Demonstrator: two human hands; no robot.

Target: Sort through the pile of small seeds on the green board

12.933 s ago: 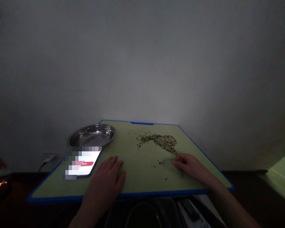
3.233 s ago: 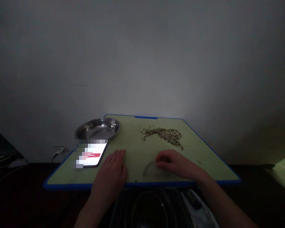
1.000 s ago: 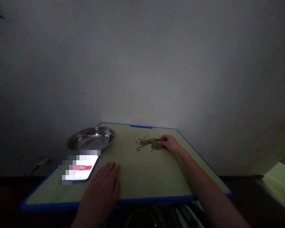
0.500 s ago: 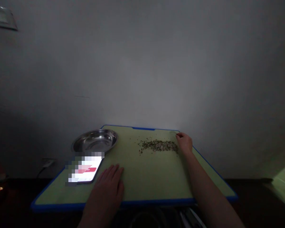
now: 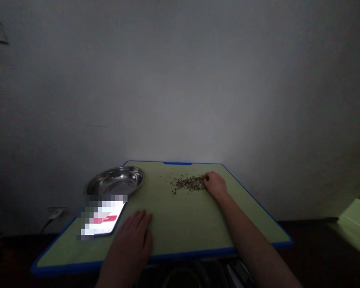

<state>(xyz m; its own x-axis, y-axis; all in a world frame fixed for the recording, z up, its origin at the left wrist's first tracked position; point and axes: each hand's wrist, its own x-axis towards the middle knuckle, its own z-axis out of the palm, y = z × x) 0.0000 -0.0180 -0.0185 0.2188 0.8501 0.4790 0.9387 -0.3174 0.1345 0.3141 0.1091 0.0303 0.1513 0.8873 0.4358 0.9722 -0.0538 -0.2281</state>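
My left hand [image 5: 133, 236] lies flat on the green tabletop [image 5: 180, 224], fingers stretched out and holding nothing, close to a lit phone [image 5: 109, 218]. At the right end of a scattered band of small dark grains [image 5: 187, 184] is my right hand [image 5: 215, 185]. Its fingers are curled and pressed together down by the grains; anything pinched in them is too small to make out. The grains look like seeds or dried bits, with a few loose ones to the left.
A shiny metal bowl [image 5: 115, 182] stands at the back left, behind the phone. The table has a raised blue edge [image 5: 198, 253]. A grey wall [image 5: 180, 88] rises right behind it. A plug with a cable [image 5: 55, 215] is low on the wall at left.
My right hand has moved left from the table's back right corner to the right end of the grains. My left hand stays flat. The view has shifted slightly.
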